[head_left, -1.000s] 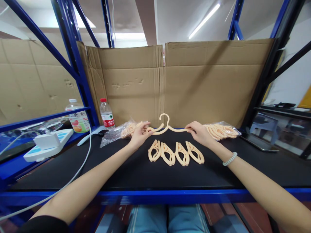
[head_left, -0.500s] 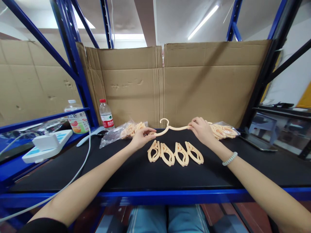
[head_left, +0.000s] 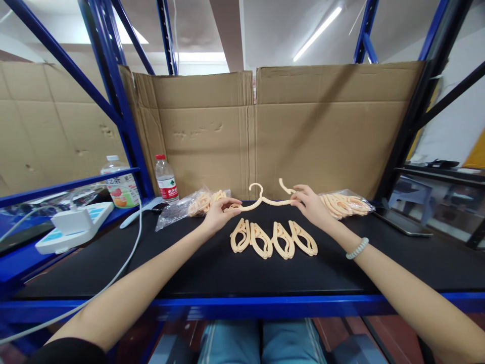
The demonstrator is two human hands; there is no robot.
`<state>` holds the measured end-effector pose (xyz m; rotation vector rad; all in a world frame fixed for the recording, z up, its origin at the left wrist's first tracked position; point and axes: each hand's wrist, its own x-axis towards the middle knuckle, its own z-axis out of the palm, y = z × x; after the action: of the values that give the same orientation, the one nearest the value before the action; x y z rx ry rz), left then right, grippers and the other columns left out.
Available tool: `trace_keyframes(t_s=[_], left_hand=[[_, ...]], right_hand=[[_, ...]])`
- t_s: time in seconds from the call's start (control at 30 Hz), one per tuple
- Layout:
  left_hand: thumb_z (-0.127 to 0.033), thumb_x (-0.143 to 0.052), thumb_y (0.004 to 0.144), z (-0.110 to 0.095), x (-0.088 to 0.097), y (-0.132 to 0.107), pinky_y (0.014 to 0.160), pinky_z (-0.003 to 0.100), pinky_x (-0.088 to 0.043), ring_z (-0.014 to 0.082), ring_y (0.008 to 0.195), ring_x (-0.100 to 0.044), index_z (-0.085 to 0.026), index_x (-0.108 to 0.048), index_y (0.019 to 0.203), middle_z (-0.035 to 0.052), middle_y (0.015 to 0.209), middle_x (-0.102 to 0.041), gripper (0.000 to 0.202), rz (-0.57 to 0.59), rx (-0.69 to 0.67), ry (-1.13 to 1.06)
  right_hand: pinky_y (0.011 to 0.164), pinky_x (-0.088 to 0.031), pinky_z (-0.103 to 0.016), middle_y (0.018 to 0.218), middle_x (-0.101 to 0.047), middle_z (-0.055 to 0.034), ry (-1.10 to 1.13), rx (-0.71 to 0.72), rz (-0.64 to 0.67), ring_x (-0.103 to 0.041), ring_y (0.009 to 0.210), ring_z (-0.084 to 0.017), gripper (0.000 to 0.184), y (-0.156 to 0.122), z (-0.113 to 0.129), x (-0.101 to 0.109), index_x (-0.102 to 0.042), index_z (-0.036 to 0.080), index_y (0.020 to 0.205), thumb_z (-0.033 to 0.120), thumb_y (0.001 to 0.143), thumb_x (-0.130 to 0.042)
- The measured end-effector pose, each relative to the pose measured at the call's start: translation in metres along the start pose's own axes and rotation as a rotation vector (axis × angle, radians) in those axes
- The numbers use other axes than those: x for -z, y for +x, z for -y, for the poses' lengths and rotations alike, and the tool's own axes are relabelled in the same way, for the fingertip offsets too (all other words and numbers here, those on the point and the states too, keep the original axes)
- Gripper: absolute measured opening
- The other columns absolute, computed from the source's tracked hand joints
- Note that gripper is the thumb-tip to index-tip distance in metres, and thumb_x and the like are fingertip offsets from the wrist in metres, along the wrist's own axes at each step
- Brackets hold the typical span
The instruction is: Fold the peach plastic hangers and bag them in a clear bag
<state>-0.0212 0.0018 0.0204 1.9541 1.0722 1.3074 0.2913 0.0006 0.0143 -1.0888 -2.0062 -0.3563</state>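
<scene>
1. My left hand [head_left: 220, 214] is clamped on the left end of the peach hanger [head_left: 261, 199], my right hand [head_left: 311, 205] on its right.
2. At 6 o'clock from it lie four folded frames [head_left: 269, 247]; black tabletop [head_left: 322, 278] runs from them to the blue front edge [head_left: 261, 303].
3. Cardboard [head_left: 322, 131] walls off 12 o'clock.
4. At 9, a clear bag [head_left: 174, 213] holds peach pieces; at 3, another bag [head_left: 346, 204] holds similar frames.
</scene>
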Motion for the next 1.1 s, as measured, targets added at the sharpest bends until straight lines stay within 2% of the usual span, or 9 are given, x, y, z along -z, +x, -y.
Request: trace_keyframes(t_s=[0.1,0.23,0.43,0.57,0.67,0.77,0.87,1.0,1.1], left_hand=[[-0.029,-0.071,0.066,0.000,-0.001,0.000,0.079,0.033,-0.048,0.0194,0.084,-0.063,-0.016,-0.068,0.090,0.0058,0.090,-0.068,0.028,-0.004,-0.003,-0.004],[-0.027,-0.073,0.064,0.000,-0.002,0.000,0.081,0.033,-0.048,0.0189,0.085,-0.062,-0.016,-0.068,0.090,0.0055,0.090,-0.068,0.029,-0.031,0.015,-0.078],[-0.021,-0.080,0.057,-0.005,-0.002,0.000,0.081,0.028,-0.049,0.0126,0.077,-0.063,-0.014,-0.065,0.103,0.0034,0.084,-0.069,0.049,-0.119,0.111,-0.532],[-0.014,-0.081,0.057,-0.012,-0.001,0.000,0.078,0.023,-0.051,0.0086,0.072,-0.062,-0.012,-0.065,0.099,0.0009,0.076,-0.067,0.045,-0.126,0.197,-0.774],[-0.014,-0.081,0.060,-0.019,-0.005,-0.003,0.074,0.019,-0.051,0.0080,0.073,-0.062,-0.012,-0.065,0.095,0.0014,0.078,-0.067,0.039,-0.058,0.197,-0.791],[-0.018,-0.080,0.063,-0.026,-0.014,-0.010,0.070,0.017,-0.051,0.0084,0.073,-0.063,-0.010,-0.066,0.084,0.0036,0.081,-0.068,0.026,0.044,0.183,-0.733],[-0.022,-0.079,0.065,-0.031,-0.026,-0.021,0.066,0.019,-0.051,0.0086,0.067,-0.062,-0.010,-0.065,0.083,0.0042,0.079,-0.068,0.026,0.136,0.203,-0.644],[-0.026,-0.079,0.064,-0.037,-0.040,-0.034,0.067,0.023,-0.053,0.0124,0.071,-0.064,-0.011,-0.063,0.082,0.0043,0.079,-0.068,0.028,0.217,0.199,-0.523],[-0.028,-0.079,0.064,-0.039,-0.042,-0.038,0.069,0.025,-0.054,0.0137,0.073,-0.065,-0.011,-0.061,0.080,0.0044,0.081,-0.068,0.029,0.200,0.185,-0.487]], right_hand=[[0.091,-0.046,-0.038,0.112,-0.059,-0.0121,0.133,-0.011,-0.037,-0.059,0.101,-0.022,0.012,0.001,0.003,-0.001,-0.060,0.018,0.084,0.019,0.086,-0.049],[0.080,-0.050,-0.036,0.091,-0.066,-0.0063,0.264,-0.099,-0.043,-0.062,0.083,-0.020,0.018,0.003,0.010,0.002,-0.060,0.019,0.098,0.019,0.082,-0.053],[0.084,-0.049,-0.036,0.095,-0.068,-0.0071,0.702,-0.287,-0.030,-0.063,0.088,-0.019,0.030,0.005,0.007,0.002,-0.063,0.017,0.101,0.025,0.073,-0.066],[0.075,-0.050,-0.030,0.087,-0.068,-0.0046,1.060,-0.453,-0.106,-0.063,0.078,-0.015,0.040,0.007,0.015,0.008,-0.062,0.017,0.102,0.029,0.066,-0.075],[0.067,-0.049,-0.026,0.080,-0.067,-0.0017,1.221,-0.509,-0.164,-0.060,0.068,-0.011,0.043,0.008,0.029,0.010,-0.061,0.018,0.099,0.030,0.062,-0.079],[0.064,-0.048,-0.025,0.077,-0.067,-0.0021,1.235,-0.524,-0.146,-0.059,0.066,-0.011,0.039,0.005,0.047,0.005,-0.062,0.016,0.095,0.032,0.063,-0.078],[0.063,-0.048,-0.027,0.072,-0.067,-0.0026,1.161,-0.515,-0.025,-0.059,0.064,-0.013,0.040,-0.001,0.066,-0.002,-0.062,0.014,0.100,0.038,0.070,-0.073],[0.060,-0.048,-0.027,0.071,-0.064,-0.0004,0.916,-0.336,0.260,-0.058,0.060,-0.013,0.042,-0.010,0.085,-0.005,-0.057,0.015,0.117,0.039,0.082,-0.059],[0.058,-0.047,-0.025,0.076,-0.064,0.0000,0.816,-0.214,0.362,-0.057,0.060,-0.012,0.047,-0.013,0.091,-0.001,-0.044,0.018,0.132,0.032,0.088,-0.052]])
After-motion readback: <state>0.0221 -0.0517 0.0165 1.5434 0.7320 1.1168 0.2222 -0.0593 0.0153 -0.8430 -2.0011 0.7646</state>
